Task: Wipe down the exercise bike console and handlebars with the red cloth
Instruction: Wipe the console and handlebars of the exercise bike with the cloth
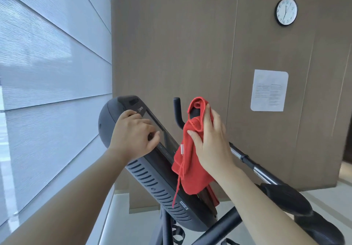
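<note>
Just right of the console point(152, 172), the red cloth point(187, 161) is clamped round an upright handlebar end point(194, 112) by the right hand point(211, 143), its tail draped against the console. The console's rim is gripped by the left hand point(133, 132), so the bar's upward axis is probably best followed by the nearer right hand.

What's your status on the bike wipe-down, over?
Status: left hand gripping console. The right hand holding red cloth over handlebar end. Cloth tail draped on console face. Nothing blocking.
</note>
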Motion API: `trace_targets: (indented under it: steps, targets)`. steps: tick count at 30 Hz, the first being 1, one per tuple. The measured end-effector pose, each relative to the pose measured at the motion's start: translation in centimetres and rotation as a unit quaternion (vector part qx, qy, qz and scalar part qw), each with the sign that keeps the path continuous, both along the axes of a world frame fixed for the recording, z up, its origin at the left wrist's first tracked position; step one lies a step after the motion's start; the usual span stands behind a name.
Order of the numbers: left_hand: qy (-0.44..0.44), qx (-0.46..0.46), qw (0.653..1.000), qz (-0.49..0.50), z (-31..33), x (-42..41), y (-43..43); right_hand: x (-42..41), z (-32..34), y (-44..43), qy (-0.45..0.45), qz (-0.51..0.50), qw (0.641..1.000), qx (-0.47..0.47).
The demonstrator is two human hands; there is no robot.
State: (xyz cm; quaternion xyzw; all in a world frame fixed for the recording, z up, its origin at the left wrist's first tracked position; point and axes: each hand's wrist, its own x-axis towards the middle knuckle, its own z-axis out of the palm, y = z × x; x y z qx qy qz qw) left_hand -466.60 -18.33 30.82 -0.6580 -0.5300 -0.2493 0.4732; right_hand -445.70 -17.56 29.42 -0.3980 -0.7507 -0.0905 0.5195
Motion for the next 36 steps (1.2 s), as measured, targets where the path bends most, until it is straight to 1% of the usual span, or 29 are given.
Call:
trace_targets:
  steps: [4, 7, 10, 13, 16, 18, 19, 21, 22, 23, 26, 28, 30, 32, 34, 36]
  targets:
    - [-0.001, 0.002, 1.0, -0.014, 0.1, -0.1, 0.2, 0.6, -1.5, -0.4, 0.011, -0.006, 1.0, -0.007]
    - [-0.006, 0.003, 1.0, -0.025, 0.2, -0.2, 0.2, 1.9, -1.3, -0.8, 0.014, 0.025, 0.999, -0.025]
    - [-0.008, -0.002, 0.999, -0.038, 0.3, -0.3, 0.2, 3.2, 0.9, -1.4, 0.035, 0.037, 0.999, -0.009]
    - [-0.001, -0.009, 0.999, -0.053, 0.3, -0.6, 0.3, 3.6, 4.1, -2.0, 0.062, 0.009, 0.998, 0.031]
    - [0.003, -0.013, 0.998, -0.059, 0.1, -0.7, 0.4, 2.2, 7.5, -2.3, 0.061, -0.014, 0.996, 0.065]
    - [0.003, -0.02, 0.998, -0.067, 0.1, -0.8, 0.4, 0.4, 8.9, -2.3, 0.018, -0.017, 0.998, 0.055]
    - [0.003, -0.024, 0.997, -0.075, 0.2, -0.9, 0.3, -0.5, 9.1, -2.2, -0.028, -0.027, 0.999, 0.03]
    - [0.006, -0.034, 0.995, -0.091, 0.3, -1.2, 0.4, -1.8, 8.1, -1.9, -0.138, -0.08, 0.987, -0.026]
    - [0.01, -0.036, 0.995, -0.097, 0.2, -1.2, 0.4, -2.1, 7.2, -1.7, -0.174, -0.108, 0.978, -0.031]
    - [0.014, -0.034, 0.994, -0.104, 0.1, -1.2, 0.4, -2.1, 6.4, -1.7, -0.187, -0.126, 0.974, -0.021]
    - [0.031, -0.033, 0.989, -0.14, 0.5, -1.7, 0.1, -1.5, 4.4, -2.2, -0.166, -0.144, 0.975, 0.02]
    - [0.062, -0.034, 0.983, -0.167, 0.8, -2.9, 0.3, -0.6, 3.2, -2.6, -0.169, -0.145, 0.974, 0.034]
    - [0.068, -0.017, 0.979, -0.189, 1.1, -4.1, 0.7, 0.2, 2.0, -3.4, -0.179, -0.138, 0.974, 0.014]
    - [0.038, -0.001, 0.98, -0.197, 1.2, -4.4, 0.7, 0.5, 1.0, -4.0, -0.185, -0.131, 0.974, -0.014]
    - [0.025, 0.008, 0.98, -0.196, 1.0, -4.0, 0.5, 0.1, 0.9, -4.1, -0.143, -0.121, 0.982, -0.025]
    - [0.024, 0.008, 0.979, -0.201, 0.9, -3.9, 0.4, -0.9, 1.7, -3.9, -0.067, -0.114, 0.991, -0.019]
